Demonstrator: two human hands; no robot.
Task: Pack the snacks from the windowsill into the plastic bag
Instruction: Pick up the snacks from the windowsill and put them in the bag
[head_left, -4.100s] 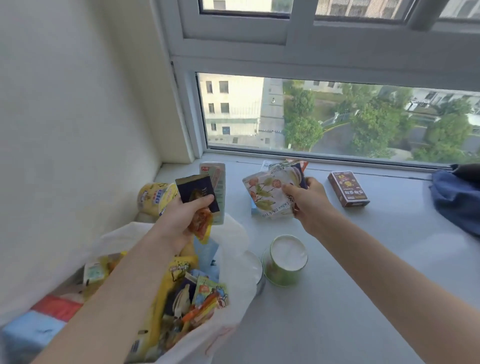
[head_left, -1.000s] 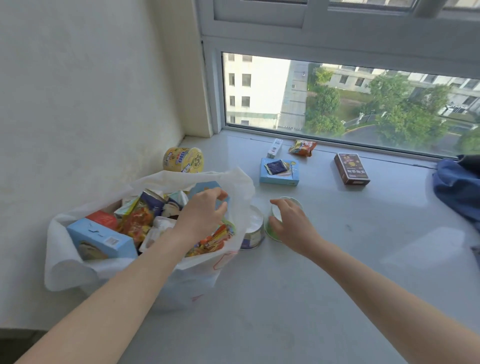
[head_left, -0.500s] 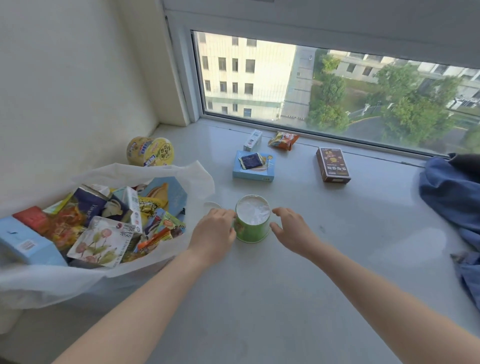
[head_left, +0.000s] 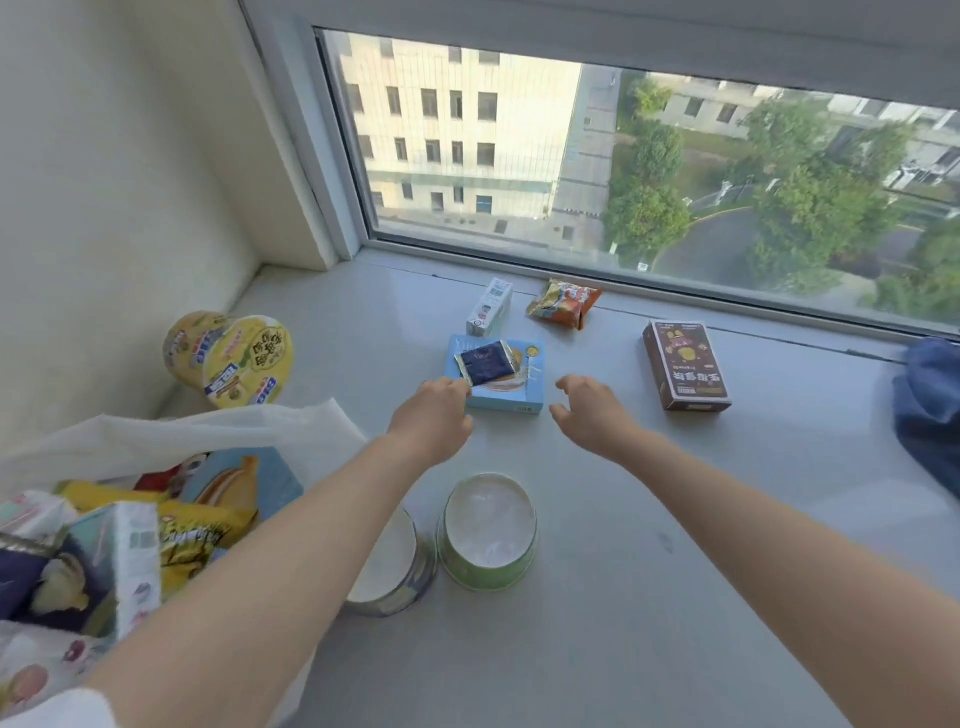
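Head view: both my hands are out over the windowsill (head_left: 675, 545), at the light blue box (head_left: 506, 387).

My left hand (head_left: 434, 415) meets the near corner of the dark blue packet (head_left: 485, 362) lying on that box; its fingers are tucked under, so I cannot tell whether they pinch. My right hand (head_left: 592, 415) is spread, fingers loosely bent, holding nothing, just right of the box. Behind the box lie 1 white carton (head_left: 488, 314) and 1 orange packet (head_left: 563, 304); 1 brown box (head_left: 685, 366) lies to the right and 1 yellow noodle cup (head_left: 228, 358) on its side in the corner. 2 tubs stand near me: the green tub (head_left: 488, 530) between my forearms, and the other tub (head_left: 395, 571) partly hidden under the left forearm. The plastic bag (head_left: 311, 431), stuffed with snacks, is at left. Blue cloth (head_left: 930, 400) is at the right edge.
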